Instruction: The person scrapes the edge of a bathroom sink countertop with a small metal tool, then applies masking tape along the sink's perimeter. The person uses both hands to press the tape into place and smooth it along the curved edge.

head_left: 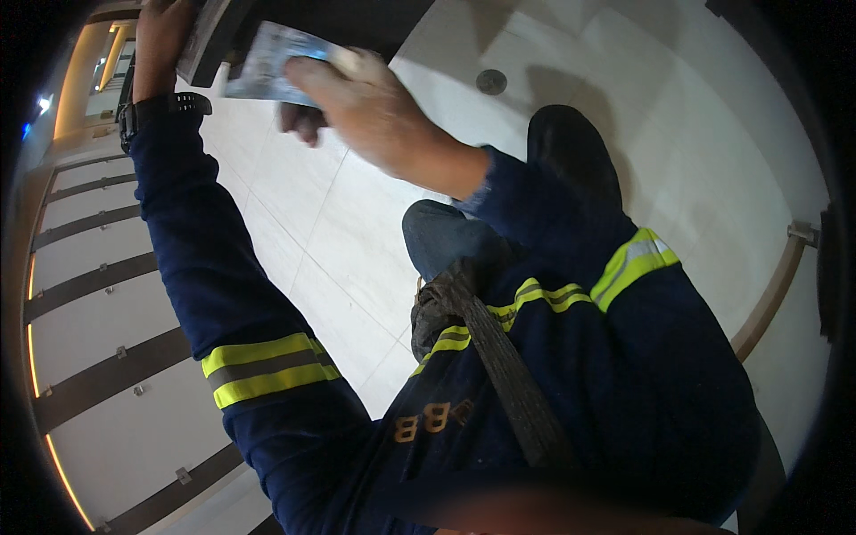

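Observation:
My right hand [361,102] is closed on a flat, silvery-blue sheet or packet [267,67], with the thumb side lying over it. Shine and blur hide exactly what it is. The packet is against or just in front of a dark panel [357,22] with a lighter edge. My left hand [163,45] is raised at the upper left beside that panel's edge, a black watch on its wrist. Its fingers run out of the top of the picture, so I cannot see whether they grip anything.
Below lies a pale tiled floor [330,241] with a round drain cover [491,82]. On the left stands a wall of white panels with dark strips [116,357]. A wooden rail [771,294] runs along the right wall. A dark strap [508,366] crosses my jacket.

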The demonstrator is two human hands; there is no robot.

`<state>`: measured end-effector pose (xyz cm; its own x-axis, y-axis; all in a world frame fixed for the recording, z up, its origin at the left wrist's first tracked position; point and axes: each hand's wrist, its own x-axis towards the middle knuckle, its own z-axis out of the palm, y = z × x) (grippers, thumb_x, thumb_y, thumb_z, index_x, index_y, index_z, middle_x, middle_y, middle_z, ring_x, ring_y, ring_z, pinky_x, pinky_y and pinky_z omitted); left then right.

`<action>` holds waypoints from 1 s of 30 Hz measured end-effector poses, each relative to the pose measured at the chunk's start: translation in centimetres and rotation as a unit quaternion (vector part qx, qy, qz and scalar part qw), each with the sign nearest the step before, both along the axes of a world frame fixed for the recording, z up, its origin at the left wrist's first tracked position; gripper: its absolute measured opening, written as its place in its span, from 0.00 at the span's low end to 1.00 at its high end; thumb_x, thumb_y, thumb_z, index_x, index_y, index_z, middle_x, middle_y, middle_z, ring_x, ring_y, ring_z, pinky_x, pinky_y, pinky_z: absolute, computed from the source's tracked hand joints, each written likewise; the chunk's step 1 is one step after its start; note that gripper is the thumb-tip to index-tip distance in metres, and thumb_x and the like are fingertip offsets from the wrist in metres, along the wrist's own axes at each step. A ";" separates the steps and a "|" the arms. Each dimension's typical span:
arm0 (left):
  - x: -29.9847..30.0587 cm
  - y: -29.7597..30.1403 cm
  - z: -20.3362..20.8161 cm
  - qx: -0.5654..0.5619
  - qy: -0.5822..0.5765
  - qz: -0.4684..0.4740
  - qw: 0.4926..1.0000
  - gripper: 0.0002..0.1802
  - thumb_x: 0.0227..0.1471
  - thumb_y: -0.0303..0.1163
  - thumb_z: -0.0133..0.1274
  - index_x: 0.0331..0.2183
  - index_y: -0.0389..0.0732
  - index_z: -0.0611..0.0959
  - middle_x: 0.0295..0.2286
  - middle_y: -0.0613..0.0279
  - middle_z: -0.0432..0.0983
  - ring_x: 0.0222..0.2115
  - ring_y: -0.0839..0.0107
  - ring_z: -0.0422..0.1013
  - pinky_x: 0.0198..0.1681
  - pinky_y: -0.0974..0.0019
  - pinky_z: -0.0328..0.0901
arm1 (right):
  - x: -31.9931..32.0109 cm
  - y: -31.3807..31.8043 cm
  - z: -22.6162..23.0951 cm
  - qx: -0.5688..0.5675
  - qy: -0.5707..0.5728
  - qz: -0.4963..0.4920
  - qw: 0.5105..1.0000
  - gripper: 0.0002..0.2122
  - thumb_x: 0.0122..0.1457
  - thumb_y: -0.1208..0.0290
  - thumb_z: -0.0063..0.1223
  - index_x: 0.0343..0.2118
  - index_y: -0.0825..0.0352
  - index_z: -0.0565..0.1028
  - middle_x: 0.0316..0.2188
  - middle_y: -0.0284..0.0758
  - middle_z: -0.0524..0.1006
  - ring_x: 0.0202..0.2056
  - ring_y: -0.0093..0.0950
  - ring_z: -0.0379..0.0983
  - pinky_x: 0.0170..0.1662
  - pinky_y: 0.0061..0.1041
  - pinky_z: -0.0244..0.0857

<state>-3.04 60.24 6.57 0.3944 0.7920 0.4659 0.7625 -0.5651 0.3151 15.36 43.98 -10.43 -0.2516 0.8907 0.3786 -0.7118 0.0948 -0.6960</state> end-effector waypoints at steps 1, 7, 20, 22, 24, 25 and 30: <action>0.3 0.1 0.0 0.000 0.003 -0.008 1.000 0.17 0.64 0.34 0.55 0.49 0.32 0.83 0.44 0.58 0.81 0.45 0.72 0.74 0.51 0.68 0.68 | -0.2 -0.1 1.1 -0.003 0.023 -0.007 1.000 0.16 0.73 0.60 0.44 0.41 0.69 0.77 0.28 0.37 0.80 0.27 0.23 0.76 0.33 0.24 0.72; 2.2 -2.0 -0.2 0.020 0.005 0.031 0.999 0.18 0.64 0.35 0.54 0.48 0.31 0.83 0.45 0.58 0.81 0.46 0.71 0.75 0.53 0.68 0.67 | -1.2 -1.0 -2.4 -0.057 0.012 0.000 0.998 0.15 0.73 0.60 0.44 0.43 0.69 0.75 0.28 0.37 0.80 0.27 0.23 0.76 0.33 0.24 0.72; 0.9 -1.8 0.5 0.011 0.002 0.036 0.999 0.18 0.64 0.36 0.56 0.48 0.32 0.83 0.40 0.59 0.82 0.40 0.73 0.75 0.45 0.70 0.70 | 9.6 0.7 -3.7 0.179 -0.461 0.006 0.869 0.19 0.69 0.54 0.50 0.53 0.63 0.78 0.35 0.39 0.77 0.36 0.30 0.77 0.40 0.29 0.73; 0.3 -1.9 0.3 0.041 0.029 0.016 0.999 0.18 0.62 0.36 0.57 0.47 0.32 0.84 0.40 0.56 0.83 0.40 0.71 0.77 0.47 0.68 0.70 | 12.5 1.0 -3.5 0.192 -0.499 -0.093 0.840 0.18 0.67 0.53 0.54 0.48 0.64 0.81 0.35 0.37 0.79 0.36 0.29 0.76 0.42 0.29 0.70; 0.3 -2.6 0.4 0.037 0.016 0.043 0.998 0.19 0.62 0.36 0.57 0.47 0.32 0.85 0.41 0.55 0.84 0.41 0.70 0.77 0.47 0.67 0.70 | 14.3 2.5 -2.2 0.195 -0.553 -0.112 0.802 0.17 0.66 0.55 0.57 0.44 0.66 0.82 0.36 0.37 0.81 0.38 0.28 0.77 0.45 0.27 0.69; 0.6 -2.7 0.2 0.034 0.012 0.050 0.998 0.19 0.61 0.37 0.57 0.47 0.32 0.85 0.41 0.54 0.84 0.41 0.69 0.78 0.48 0.67 0.70 | 15.2 4.4 -3.1 0.199 -0.569 -0.106 0.790 0.17 0.65 0.55 0.57 0.43 0.67 0.82 0.37 0.37 0.81 0.38 0.29 0.77 0.46 0.28 0.70; 1.8 -4.0 0.2 0.068 0.049 0.063 0.995 0.21 0.60 0.42 0.57 0.47 0.35 0.86 0.42 0.49 0.84 0.44 0.61 0.79 0.50 0.61 0.70 | 15.9 10.9 -5.9 0.300 -0.552 -0.160 0.761 0.21 0.64 0.51 0.57 0.43 0.69 0.83 0.35 0.43 0.83 0.37 0.39 0.79 0.48 0.34 0.71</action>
<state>-1.26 56.27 6.79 0.3448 0.7702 0.5366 0.8528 -0.4959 0.1638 31.28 54.89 -16.32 -0.5179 0.7234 0.4565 0.4027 0.6770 -0.6160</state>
